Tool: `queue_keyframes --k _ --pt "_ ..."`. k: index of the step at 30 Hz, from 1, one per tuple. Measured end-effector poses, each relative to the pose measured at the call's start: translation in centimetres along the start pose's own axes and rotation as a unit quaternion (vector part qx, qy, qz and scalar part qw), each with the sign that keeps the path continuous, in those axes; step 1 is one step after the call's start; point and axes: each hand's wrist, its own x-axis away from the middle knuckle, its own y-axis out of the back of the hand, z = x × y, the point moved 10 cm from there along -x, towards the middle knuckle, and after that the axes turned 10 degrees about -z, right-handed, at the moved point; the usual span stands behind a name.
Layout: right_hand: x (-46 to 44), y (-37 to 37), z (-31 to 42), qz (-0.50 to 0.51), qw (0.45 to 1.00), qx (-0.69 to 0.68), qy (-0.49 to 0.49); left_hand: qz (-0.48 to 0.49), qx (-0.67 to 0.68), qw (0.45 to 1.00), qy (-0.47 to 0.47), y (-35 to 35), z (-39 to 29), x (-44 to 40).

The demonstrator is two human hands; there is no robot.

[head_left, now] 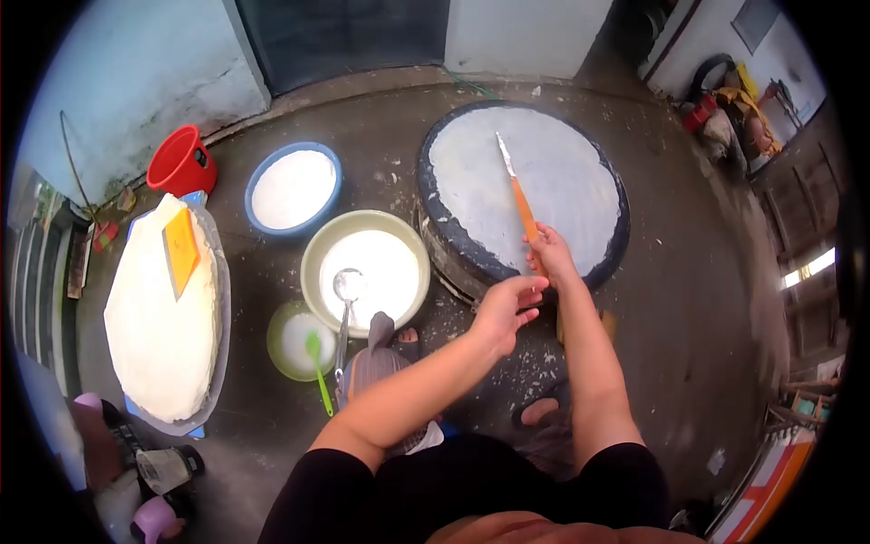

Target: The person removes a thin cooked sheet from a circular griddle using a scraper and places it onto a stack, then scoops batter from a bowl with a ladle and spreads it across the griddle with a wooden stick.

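Note:
My right hand [551, 254] is closed around the lower end of a long, thin orange spatula [523, 208], its narrow tip coated in white. The spatula points away from me over a big round griddle [614, 231] with a dark rim. A thin, whitish sheet of batter [462, 181] covers most of the griddle's top. Close beside my right wrist, my left hand [512, 313] has loosely bent fingers that are apart, and I see nothing held in it.
Left of the griddle are a pale green basin [313, 263] of white batter with a ladle [344, 299], a blue basin [256, 218] and a green bowl [276, 358] with a green spatula [319, 372]. A white stack [163, 335] carries a yellow scraper [184, 252]. A red bucket [181, 161] stands behind.

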Motion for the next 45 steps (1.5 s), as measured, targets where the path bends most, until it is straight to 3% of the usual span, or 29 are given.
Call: queue_keyframes --k 4,12,16,19,20,21,22,24,25,26,27,31,32,33,34,35,36,40,45 --pt "-3.1 -1.4 0.7 -0.007 0.999 0.034 0.007 0.010 0.004 1.000 0.008 -0.3 0.0 -0.1" --pt "-6.6 -2.2 0.8 0.004 0.990 0.118 -0.081 -0.001 -0.005 1.000 0.013 -0.2 -0.3 -0.4" --pt "-7.1 -3.0 2.5 -0.036 0.984 0.166 -0.061 0.005 0.002 1.000 0.014 -0.1 -0.3 -0.6" --pt "-10.6 -3.0 0.3 -0.083 0.966 0.246 0.007 0.008 0.002 1.000 0.015 -0.1 -0.3 -0.6" --pt "-13.1 -3.0 0.1 -0.127 0.920 0.326 0.173 0.009 -0.002 1.000 0.014 -0.1 -0.3 -0.6" --pt "-13.2 -3.7 1.1 -0.166 0.840 0.395 0.333 0.009 -0.001 1.000 0.015 -0.1 -0.2 -0.6" --pt "-11.3 -4.1 2.9 -0.166 0.839 0.396 0.333 0.008 -0.001 1.000 0.011 -0.1 -0.3 -0.6" --pt "-9.2 -3.9 1.9 -0.089 0.954 0.273 0.081 0.011 -0.001 1.000 0.007 -0.2 -0.4 -0.4" --pt "-8.9 -2.9 2.4 -0.091 0.954 0.273 0.082 0.008 -0.002 1.000 0.008 -0.1 -0.5 -0.3" --pt "-8.9 -1.3 0.7 -0.073 0.988 0.130 -0.030 0.005 -0.002 1.000 0.010 0.0 -0.5 -0.2" --pt "-8.4 -1.2 -0.8 -0.051 0.989 -0.018 -0.141 0.006 -0.003 1.000 0.009 0.1 -0.6 -0.1" --pt "-9.5 1.3 -1.1 -0.157 0.985 0.061 -0.045 0.004 -0.015 1.000 0.013 0.5 -0.4 -0.2" --pt "-12.4 0.7 -2.1 -0.125 0.963 0.210 0.113 0.007 -0.018 1.000 0.013 0.4 -0.4 -0.2" --pt "-13.2 -1.0 -1.9 -0.087 0.895 0.348 0.266 0.008 -0.019 1.000 0.013 0.4 -0.4 -0.2" --pt "-11.5 -1.4 0.1 -0.088 0.895 0.348 0.266 0.008 -0.017 1.000 0.017 0.3 -0.3 -0.1" --pt "-8.5 -2.4 1.7 -0.032 0.962 0.244 0.114 0.009 -0.014 1.000 0.022 0.2 -0.3 -0.1" --pt "-6.3 -3.7 1.2 0.026 0.990 0.130 -0.044 0.009 -0.015 1.000 0.021 0.2 -0.3 0.0" --pt "-9.2 -1.6 2.4 -0.039 0.997 0.015 -0.058 0.008 -0.018 1.000 0.020 0.2 -0.4 0.2" --pt "-11.8 -1.8 2.9 -0.065 0.993 0.028 -0.092 0.005 -0.014 1.000 0.018 0.3 -0.6 -0.3"
